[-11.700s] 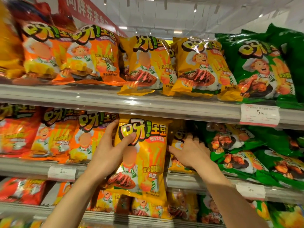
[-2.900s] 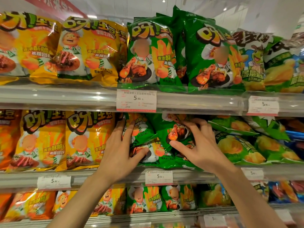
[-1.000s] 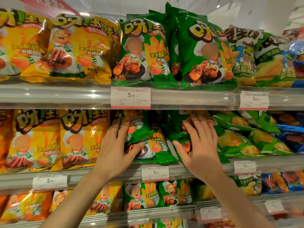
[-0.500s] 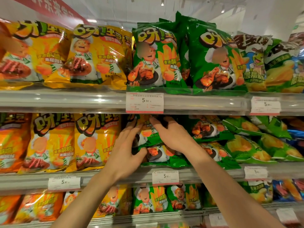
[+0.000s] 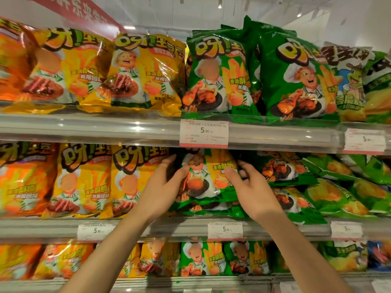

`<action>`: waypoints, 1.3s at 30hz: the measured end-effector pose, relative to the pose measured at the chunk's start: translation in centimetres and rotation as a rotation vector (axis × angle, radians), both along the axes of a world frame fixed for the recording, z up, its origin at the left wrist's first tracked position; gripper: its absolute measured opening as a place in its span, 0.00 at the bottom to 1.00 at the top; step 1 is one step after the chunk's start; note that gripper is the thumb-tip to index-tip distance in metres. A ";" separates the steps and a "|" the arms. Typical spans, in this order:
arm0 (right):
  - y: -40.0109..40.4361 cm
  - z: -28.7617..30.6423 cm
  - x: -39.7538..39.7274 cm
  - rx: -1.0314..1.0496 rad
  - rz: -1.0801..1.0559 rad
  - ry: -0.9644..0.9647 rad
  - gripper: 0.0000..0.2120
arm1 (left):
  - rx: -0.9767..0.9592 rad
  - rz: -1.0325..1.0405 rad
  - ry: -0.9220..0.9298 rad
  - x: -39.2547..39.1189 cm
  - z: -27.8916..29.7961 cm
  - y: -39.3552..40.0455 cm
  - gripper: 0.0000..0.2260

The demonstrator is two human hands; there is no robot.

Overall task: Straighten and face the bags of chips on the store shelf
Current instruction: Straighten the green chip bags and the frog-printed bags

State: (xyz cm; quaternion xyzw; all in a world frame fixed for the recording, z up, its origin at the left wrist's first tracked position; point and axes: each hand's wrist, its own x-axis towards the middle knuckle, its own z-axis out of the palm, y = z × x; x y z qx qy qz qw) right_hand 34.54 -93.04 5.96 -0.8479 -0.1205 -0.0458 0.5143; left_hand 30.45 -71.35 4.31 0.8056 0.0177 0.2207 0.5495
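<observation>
Both hands stand a glossy green foil chip bag (image 5: 208, 182) upright on the middle shelf (image 5: 169, 228).
The left hand (image 5: 163, 187) and right hand (image 5: 251, 191) clasp its sides (thumbs in front), apparently to turn its printed front outward.

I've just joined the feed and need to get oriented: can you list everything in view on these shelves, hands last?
green chip bag: one, green, middle shelf centre, held upright at both sides
yellow chip bags: several, yellow, upright, left of it and on the top shelf
orange chip bags: a few, orange, far left
slumped green bags: several, green, middle shelf right, lying tilted
top-shelf green bags: at least two, green, upright
price tags: five, white, on shelf rails
red banner: one, top left
left hand: grips bag's left edge
right hand: grips its right edge
</observation>
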 end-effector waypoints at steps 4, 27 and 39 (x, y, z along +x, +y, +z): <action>-1.2 -0.8 -3.0 0.077 0.112 0.040 0.46 | -0.094 -0.094 0.066 0.0 0.6 -0.8 0.33; 4.9 -0.4 2.4 -0.731 -0.068 0.024 0.48 | -0.123 0.154 -0.024 -6.3 -0.8 5.3 0.37; 4.5 -0.9 3.3 -0.446 -0.174 -0.037 0.33 | -0.096 0.200 -0.064 -7.3 -0.3 6.6 0.40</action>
